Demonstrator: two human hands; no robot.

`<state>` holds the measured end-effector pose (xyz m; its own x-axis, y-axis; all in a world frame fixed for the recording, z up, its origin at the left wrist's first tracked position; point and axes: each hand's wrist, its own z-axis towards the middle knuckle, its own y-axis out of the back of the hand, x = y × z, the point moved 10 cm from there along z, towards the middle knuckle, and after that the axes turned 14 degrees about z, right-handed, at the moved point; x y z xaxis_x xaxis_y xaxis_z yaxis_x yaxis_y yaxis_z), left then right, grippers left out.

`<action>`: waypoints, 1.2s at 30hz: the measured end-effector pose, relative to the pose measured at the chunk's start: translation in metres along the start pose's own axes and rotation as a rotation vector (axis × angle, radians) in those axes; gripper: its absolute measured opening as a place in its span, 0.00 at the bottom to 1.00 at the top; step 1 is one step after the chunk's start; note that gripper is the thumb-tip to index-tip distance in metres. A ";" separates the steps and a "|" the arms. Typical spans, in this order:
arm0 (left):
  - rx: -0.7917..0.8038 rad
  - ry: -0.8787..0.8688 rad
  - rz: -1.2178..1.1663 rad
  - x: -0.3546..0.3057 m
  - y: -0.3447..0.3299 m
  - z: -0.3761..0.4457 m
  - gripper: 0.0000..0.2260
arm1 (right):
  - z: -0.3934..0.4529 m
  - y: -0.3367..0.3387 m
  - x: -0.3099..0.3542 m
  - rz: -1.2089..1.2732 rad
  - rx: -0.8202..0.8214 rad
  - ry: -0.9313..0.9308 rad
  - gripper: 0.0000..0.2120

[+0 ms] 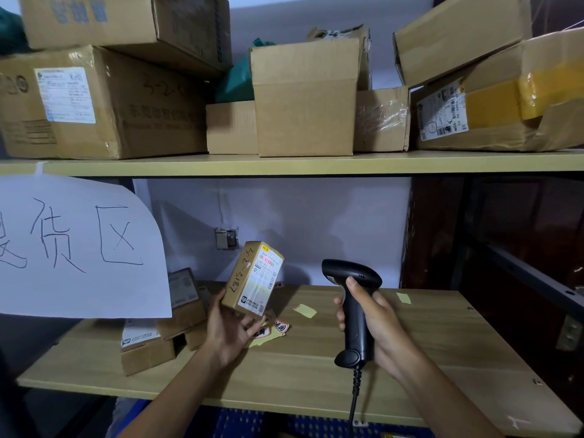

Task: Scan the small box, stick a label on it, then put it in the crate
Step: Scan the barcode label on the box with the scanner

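My left hand (229,327) holds a small brown cardboard box (251,278) from below, tilted up above the wooden shelf (316,368). The box's labelled face with a red-lit barcode is turned to the right. My right hand (369,314) grips a black handheld scanner (355,298) upright, its head pointing left at the box, a short gap apart. Its coiled cable hangs down past the shelf edge. Stickers with red marks (278,328) lie on the shelf under the box. A blue crate (246,422) shows below the shelf's front edge.
Several small boxes (151,339) are piled at the left of the shelf behind a hanging white paper sign (79,248). Yellow paper slips (305,310) lie on the wood. The upper shelf (284,164) carries large cartons. A dark metal rack frame (521,273) stands to the right.
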<state>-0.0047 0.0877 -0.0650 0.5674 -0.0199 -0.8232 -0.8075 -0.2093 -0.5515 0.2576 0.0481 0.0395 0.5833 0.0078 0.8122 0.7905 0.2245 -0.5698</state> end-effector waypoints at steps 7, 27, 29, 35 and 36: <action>-0.002 -0.004 0.005 0.000 0.001 -0.001 0.21 | 0.002 0.000 -0.004 0.005 -0.013 -0.008 0.16; 0.000 0.003 0.012 0.002 0.006 0.000 0.22 | 0.000 0.006 -0.005 -0.024 -0.044 -0.025 0.22; -0.002 0.005 0.006 0.002 0.005 0.000 0.21 | 0.000 0.004 -0.006 -0.033 -0.032 -0.025 0.21; 0.020 -0.002 0.007 0.002 0.003 -0.001 0.22 | 0.000 0.004 -0.009 -0.027 -0.033 -0.020 0.21; 0.022 -0.002 0.009 0.002 0.003 -0.001 0.22 | 0.000 0.004 -0.009 -0.026 -0.034 -0.022 0.20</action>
<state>-0.0059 0.0856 -0.0683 0.5596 -0.0197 -0.8286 -0.8161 -0.1874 -0.5467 0.2557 0.0488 0.0299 0.5588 0.0236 0.8289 0.8112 0.1920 -0.5524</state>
